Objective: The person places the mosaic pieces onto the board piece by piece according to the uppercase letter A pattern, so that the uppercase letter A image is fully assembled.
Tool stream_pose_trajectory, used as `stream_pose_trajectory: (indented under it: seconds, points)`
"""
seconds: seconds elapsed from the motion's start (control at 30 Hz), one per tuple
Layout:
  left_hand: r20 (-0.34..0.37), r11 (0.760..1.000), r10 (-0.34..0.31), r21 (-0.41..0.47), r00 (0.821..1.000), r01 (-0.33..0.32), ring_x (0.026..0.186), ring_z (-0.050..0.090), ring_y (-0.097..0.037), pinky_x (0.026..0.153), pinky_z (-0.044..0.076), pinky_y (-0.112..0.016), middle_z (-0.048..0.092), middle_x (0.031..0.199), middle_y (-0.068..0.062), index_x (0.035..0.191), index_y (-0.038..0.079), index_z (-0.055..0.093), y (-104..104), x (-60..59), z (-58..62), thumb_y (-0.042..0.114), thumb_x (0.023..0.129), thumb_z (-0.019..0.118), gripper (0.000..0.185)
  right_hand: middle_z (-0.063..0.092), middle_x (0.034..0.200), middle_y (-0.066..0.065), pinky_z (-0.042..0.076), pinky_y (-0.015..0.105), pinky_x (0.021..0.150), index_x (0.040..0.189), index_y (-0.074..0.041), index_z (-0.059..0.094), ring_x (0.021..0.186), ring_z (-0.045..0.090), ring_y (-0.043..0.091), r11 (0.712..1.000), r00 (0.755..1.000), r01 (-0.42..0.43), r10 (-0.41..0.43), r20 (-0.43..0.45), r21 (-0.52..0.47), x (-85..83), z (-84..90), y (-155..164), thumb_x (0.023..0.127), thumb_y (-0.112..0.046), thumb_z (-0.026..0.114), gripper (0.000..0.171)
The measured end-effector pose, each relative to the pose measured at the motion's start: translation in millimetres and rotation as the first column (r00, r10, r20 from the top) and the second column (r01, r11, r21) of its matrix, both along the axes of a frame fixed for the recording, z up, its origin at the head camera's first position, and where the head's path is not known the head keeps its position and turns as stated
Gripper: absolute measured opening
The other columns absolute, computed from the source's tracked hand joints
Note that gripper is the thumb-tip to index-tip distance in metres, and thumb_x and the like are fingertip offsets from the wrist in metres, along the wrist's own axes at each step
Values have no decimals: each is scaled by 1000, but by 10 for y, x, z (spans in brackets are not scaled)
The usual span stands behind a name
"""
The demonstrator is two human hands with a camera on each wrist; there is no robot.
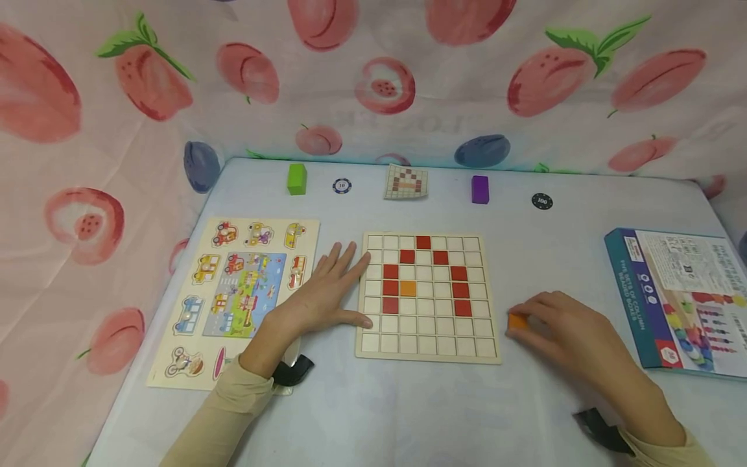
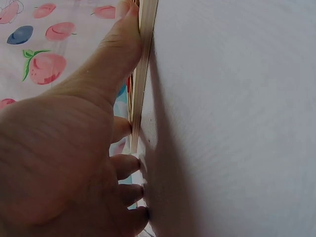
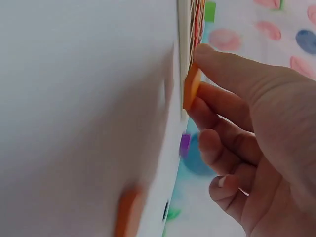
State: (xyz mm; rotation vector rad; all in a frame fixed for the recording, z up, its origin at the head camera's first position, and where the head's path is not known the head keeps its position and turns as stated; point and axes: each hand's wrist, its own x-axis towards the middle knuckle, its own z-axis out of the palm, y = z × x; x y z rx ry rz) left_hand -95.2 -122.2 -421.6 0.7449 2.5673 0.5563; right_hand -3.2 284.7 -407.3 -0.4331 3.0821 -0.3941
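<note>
A wooden grid board lies in the middle of the table. It carries several red tiles in an arch shape and one orange tile. My left hand lies flat on the table, fingers straight, with its thumb against the board's left edge. Just right of the board, my right hand pinches a loose orange tile down at the table surface. In the right wrist view, thumb and fingertips hold the orange tile.
A vehicle puzzle board lies left of my left hand. Along the back stand a green block, a blue chip, a pattern card, a purple block and a black chip. A blue box sits at the right.
</note>
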Motion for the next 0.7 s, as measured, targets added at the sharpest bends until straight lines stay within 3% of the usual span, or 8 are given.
stream_pose_trajectory:
  seconds: [0.17, 0.4, 0.7]
  points:
    - [-8, 1000, 0, 4, 1000, 0, 168, -7, -42, 138, 8, -59, 0, 181, -16, 173, 15, 17, -20, 5, -8, 60, 84, 84, 120, 79, 102, 1, 66, 46, 81, 109, -15, 84, 96, 73, 21, 996, 993, -92, 90, -76, -22, -266, 39, -376, 82, -35, 93, 34]
    - [-5, 1000, 0, 3, 1000, 0, 169, -8, -41, 138, 7, -58, -1, 181, -16, 173, 16, 16, -29, 3, -12, 60, 84, 84, 120, 78, 102, 2, 64, 40, 81, 110, -13, 84, 96, 71, 21, 981, 981, -189, 187, -41, -47, -622, 36, -955, 86, -35, 90, 33]
    - [4, 1000, -2, -16, 1000, 2, 169, -9, -39, 139, 6, -56, -2, 182, -14, 173, 18, 15, -20, -12, -5, 62, 84, 83, 121, 76, 94, 1, 61, 36, 72, 104, -15, 85, 85, 67, 19, 975, 975, -220, 220, -36, -14, -778, -24, -1227, 83, -34, 93, 30]
